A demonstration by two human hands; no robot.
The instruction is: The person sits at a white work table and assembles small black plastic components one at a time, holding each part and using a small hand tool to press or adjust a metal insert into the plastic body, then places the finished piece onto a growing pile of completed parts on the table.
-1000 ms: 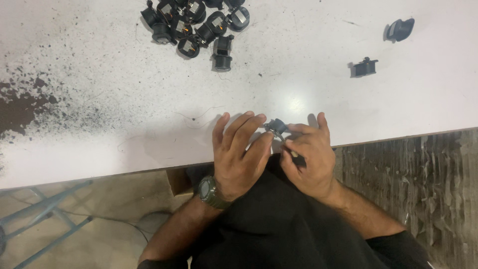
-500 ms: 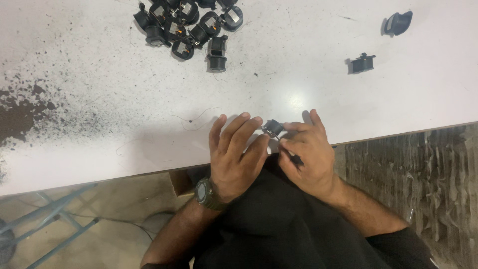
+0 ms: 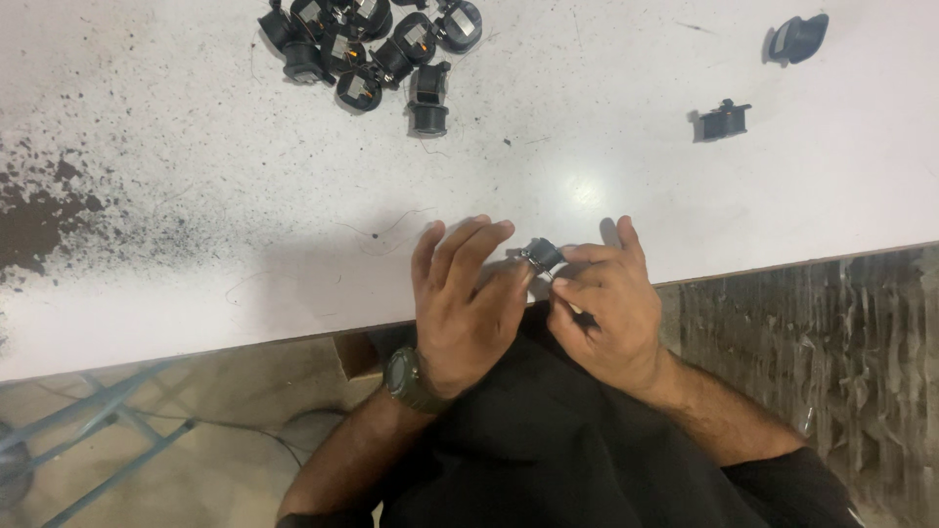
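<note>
Small black round part point(image 3: 541, 254) sits between the two hands at the near edge of the white surface point(image 3: 587, 147), pinched from both sides. Left hand point(image 3: 468, 303) lies palm down, fingers spread and pointing away from the body; its thumb side meets the part's left flank. A dark wristwatch point(image 3: 409, 379) is on that wrist. Right hand point(image 3: 606, 298) is curled, its fingertips closed on the part's right flank. A thin dark piece point(image 3: 584, 317) pokes out from under the right fingers; its kind cannot be told.

Compared with the frame half a second earlier, both hands keep the same hold and the same place at the surface edge; the left fingers look slightly more spread, and the part shows a little more clearly between the grips. No other object has shifted on the surface.

Well beyond the left hand, at the far edge, lies a heap of similar black parts point(image 3: 367, 44), some with orange and silver inner detail. One black part point(image 3: 428, 98) stands just apart from the heap, on the side nearer the hands. Beyond the right hand, well apart, rest a small black part point(image 3: 722, 120) and a dark cap-like part point(image 3: 797, 39). A dark speckled stain point(image 3: 44, 210) marks the surface far to the left of the left hand.
</note>
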